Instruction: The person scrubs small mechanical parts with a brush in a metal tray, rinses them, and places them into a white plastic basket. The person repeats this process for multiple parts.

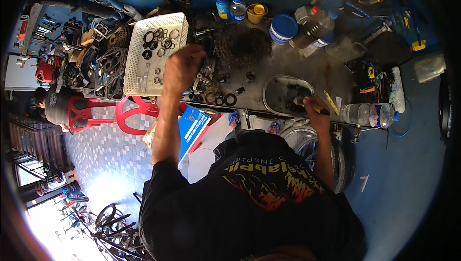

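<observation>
My left hand [181, 69] is over the right rim of a white perforated plastic basket [132, 64], its fingers curled toward the dark parts beside it. Whatever is in those fingers is lost in shadow. Rings [150, 36] and other small round parts lie inside the basket. At the right, my right hand [318, 116] is closed round a brush [321, 110] with a yellow and black handle. The brush's head reaches over an oval metal tray [269, 103], which has a dark wet patch in it.
Loose rings [230, 100] and a stack of cogs [244, 45] lie on the dark bench. Behind stand bottles [237, 9] and a blue-lidded tub [283, 27]. A large water bottle [370, 115] lies at the right edge. A red plastic chair [132, 117] and a bicycle wheel [340, 165] are below.
</observation>
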Demonstrator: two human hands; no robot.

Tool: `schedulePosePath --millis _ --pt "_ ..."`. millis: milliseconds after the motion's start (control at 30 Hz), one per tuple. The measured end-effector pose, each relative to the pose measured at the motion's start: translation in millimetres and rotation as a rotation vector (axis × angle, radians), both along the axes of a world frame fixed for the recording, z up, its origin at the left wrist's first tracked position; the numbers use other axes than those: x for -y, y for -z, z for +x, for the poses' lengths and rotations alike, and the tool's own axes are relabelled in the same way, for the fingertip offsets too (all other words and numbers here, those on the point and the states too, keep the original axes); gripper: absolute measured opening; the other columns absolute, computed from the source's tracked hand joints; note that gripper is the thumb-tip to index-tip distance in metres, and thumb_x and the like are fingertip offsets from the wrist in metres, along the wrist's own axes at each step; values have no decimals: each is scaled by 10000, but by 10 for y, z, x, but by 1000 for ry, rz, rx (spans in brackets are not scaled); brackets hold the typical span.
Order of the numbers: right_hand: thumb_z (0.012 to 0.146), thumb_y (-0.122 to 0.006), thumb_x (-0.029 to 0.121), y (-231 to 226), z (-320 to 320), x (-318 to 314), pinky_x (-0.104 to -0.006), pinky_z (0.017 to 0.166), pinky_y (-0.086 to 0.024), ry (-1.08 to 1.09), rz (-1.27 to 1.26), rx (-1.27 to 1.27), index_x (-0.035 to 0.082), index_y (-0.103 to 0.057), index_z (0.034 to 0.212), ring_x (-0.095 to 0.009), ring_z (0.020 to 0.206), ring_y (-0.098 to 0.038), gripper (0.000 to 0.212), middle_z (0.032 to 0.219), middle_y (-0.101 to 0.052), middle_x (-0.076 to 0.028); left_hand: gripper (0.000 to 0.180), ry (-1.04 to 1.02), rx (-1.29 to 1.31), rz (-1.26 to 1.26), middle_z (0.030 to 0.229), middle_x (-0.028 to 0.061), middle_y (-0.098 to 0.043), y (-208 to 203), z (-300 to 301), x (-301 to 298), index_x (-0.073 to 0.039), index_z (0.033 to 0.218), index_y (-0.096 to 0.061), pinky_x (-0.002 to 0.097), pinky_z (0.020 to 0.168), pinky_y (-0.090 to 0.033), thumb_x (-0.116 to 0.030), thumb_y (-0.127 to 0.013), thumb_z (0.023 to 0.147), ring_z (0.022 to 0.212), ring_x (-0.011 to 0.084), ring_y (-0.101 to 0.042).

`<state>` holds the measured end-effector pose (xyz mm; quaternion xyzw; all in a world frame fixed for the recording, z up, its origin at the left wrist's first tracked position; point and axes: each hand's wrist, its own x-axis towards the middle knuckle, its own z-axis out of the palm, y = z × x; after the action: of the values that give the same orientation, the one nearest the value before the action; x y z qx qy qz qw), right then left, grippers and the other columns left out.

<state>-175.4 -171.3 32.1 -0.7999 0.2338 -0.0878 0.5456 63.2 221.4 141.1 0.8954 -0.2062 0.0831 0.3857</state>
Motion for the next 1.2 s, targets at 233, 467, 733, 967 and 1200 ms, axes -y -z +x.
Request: schedulePosePath --millis 233,467,733,967,1200 --pt "976 -809 201 -20 -4 53 -271 863 -521 -19 42 -11 2 -739 1094 -93 935 -667 242 959 -759 -38 277 138 -125 135 1103 167 -785 715 -564 507 -53 1156 -774 402 811 -621 -108 -817 888 960 319 -778" --pt "942 -831 199 -9 -13 181 -329 909 -547 -138 -178 91 21 -756 1150 -198 1001 -737 283 1059 -785 -120 479 21 -269 246 1161 224 -746 1220 -891 632 -59 1252 -732 467 937 -590 -170 -878 810 1089 401 -731" --pt "935 -834 190 -11 -5 193 -340 916 -556 -201 -216 70 55 -747 1196 -223 1026 -741 307 1097 -774 -121 556 -15 -106 180 1253 214 -718 1389 -741 866 -27 1284 -694 480 969 -565 -222 -893 804 1119 400 -708" --pt "921 -831 255 -77 15 120 -376 851 -581 -231 -287 138 70 -746 1162 -297 988 -751 316 1088 -762 -144 565 112 -65 221 1133 153 -753 1528 -540 1223 -25 1303 -683 448 954 -567 -229 -890 819 1034 364 -715" --pt "865 -838 186 -7 -99 255 -355 837 -588 -281 -619 32 58 -735 1072 -267 944 -752 264 1008 -761 -109 464 316 -1192 -1133 1054 53 -710 1320 -588 1358 -76 1355 -653 369 772 -531 -381 -727 1013 910 182 -658"
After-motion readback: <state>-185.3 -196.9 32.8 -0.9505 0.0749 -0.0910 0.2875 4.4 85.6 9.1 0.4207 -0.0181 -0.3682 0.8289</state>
